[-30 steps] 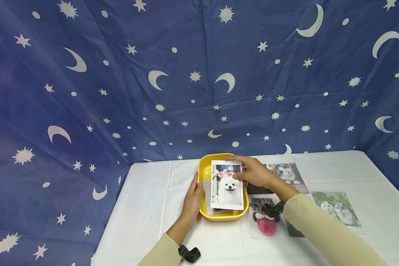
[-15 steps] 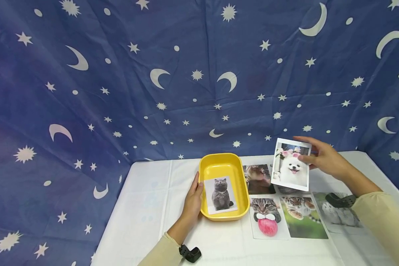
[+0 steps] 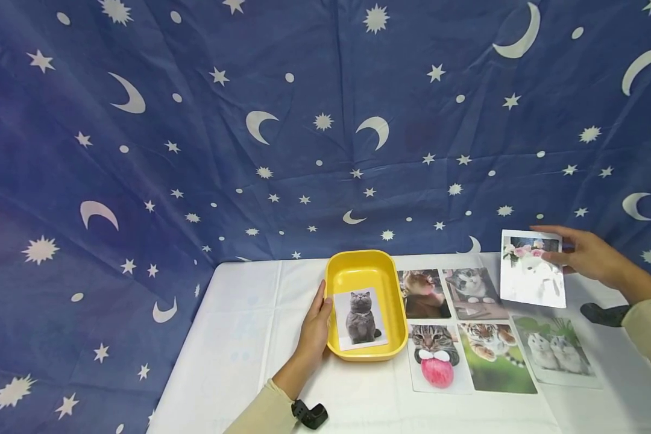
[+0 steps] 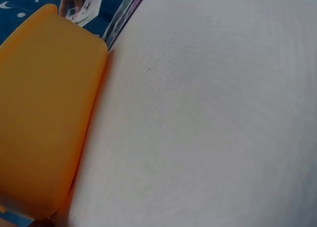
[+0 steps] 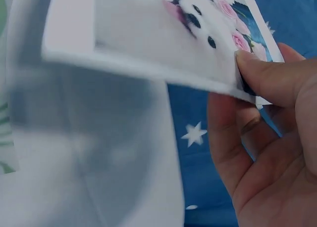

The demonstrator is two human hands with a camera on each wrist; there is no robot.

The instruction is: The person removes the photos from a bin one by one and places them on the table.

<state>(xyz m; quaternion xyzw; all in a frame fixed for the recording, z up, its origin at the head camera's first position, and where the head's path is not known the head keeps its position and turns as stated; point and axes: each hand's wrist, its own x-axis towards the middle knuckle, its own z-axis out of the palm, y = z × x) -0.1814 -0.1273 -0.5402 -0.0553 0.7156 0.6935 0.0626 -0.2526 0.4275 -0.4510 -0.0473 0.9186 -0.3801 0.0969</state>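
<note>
In the head view, my right hand (image 3: 588, 258) holds a white-bordered photo card (image 3: 531, 277) above the right part of the table. Glare washes out part of its picture there; the right wrist view shows a white dog with pink roses on the card (image 5: 148, 34), pinched at one edge between thumb (image 5: 267, 78) and fingers. My left hand (image 3: 313, 325) rests with fairly straight fingers along the left side of a yellow tray (image 3: 363, 265). Inside the tray lies a grey cat card (image 3: 361, 319). The left wrist view shows mostly the tray's outer wall (image 4: 44, 108).
Right of the tray, several photo cards lie in two rows: a brown cat card (image 3: 424, 295), a grey-and-white cat card (image 3: 474, 292), a tabby card (image 3: 439, 358), a tiger card (image 3: 496, 358) and a two-cat card (image 3: 556, 352). Behind the white-covered table (image 3: 239, 337) hangs a blue star-patterned cloth (image 3: 304, 150).
My right hand has carried the dog card from over the tray to the far right, uncovering the grey cat card and the laid-out cards. My left hand stays at the tray.
</note>
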